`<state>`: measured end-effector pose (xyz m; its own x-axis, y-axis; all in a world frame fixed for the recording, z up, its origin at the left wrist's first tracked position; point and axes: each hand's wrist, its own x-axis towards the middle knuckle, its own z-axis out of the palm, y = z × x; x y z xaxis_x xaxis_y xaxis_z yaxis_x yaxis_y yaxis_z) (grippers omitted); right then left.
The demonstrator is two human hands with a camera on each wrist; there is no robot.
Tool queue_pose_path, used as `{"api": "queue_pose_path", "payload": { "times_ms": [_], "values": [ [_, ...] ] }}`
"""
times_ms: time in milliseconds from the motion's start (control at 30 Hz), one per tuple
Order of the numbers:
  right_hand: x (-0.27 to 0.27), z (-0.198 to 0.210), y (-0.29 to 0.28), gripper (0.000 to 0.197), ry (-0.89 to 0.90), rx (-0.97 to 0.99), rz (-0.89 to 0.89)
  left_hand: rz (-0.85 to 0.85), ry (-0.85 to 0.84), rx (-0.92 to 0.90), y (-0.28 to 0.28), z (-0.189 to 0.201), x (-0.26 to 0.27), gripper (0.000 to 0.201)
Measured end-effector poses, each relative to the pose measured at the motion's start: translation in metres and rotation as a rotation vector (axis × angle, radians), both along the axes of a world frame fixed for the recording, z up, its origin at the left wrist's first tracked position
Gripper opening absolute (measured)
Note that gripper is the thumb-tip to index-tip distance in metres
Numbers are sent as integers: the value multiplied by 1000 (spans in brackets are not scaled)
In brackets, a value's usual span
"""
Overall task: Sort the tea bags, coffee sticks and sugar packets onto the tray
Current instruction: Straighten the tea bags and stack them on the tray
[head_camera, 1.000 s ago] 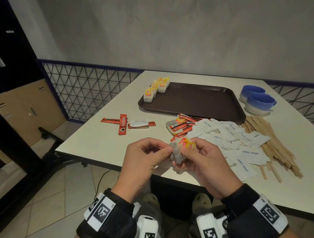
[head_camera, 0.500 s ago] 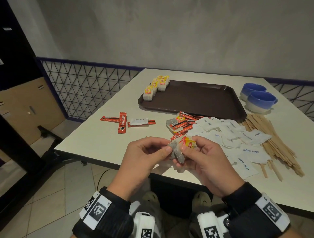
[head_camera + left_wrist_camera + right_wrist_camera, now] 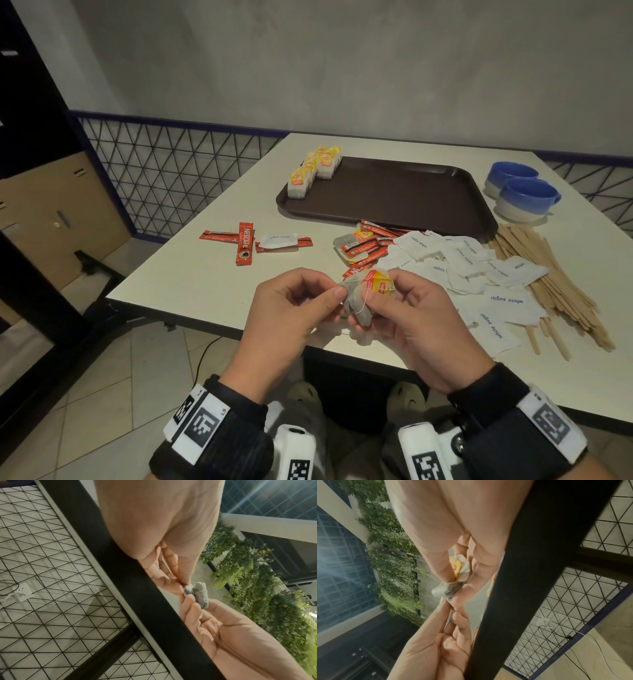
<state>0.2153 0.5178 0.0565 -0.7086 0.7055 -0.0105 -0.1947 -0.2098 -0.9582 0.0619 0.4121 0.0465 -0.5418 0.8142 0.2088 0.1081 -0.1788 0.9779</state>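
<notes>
Both hands pinch 1 tea bag between them, in the air just off the near edge of the table. The left hand nips its left corner between thumb and forefinger; the right hand curls round the pouch, its thumb on the yellow tag and string. The bag's long axis runs roughly upright. The tray lies ahead, toward the far edge, with a row of tea bags at its far left corner, so I judge the left hand has the shorter carry. Coffee sticks and sugar packets are on the table, not yet sorted.
</notes>
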Motion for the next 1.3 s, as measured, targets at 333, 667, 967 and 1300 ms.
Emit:
{"api": "queue_pose_path", "payload": {
  "times_ms": [333,667,967,1300],
  "values": [
    [0,1,0,20,16,-3,-40,-32,47,-22,-1,0,3,12],
    [0,-1,0,20,-37,99,-72,26,-51,-12,0,4,5,19],
    [-1,-3,-3,30,-28,143,-73,-38,-48,-71,2,7,2,8],
    [2,-4,-2,37,31,102,-72,22,-165,-49,3,3,1,16]
  ]
}}
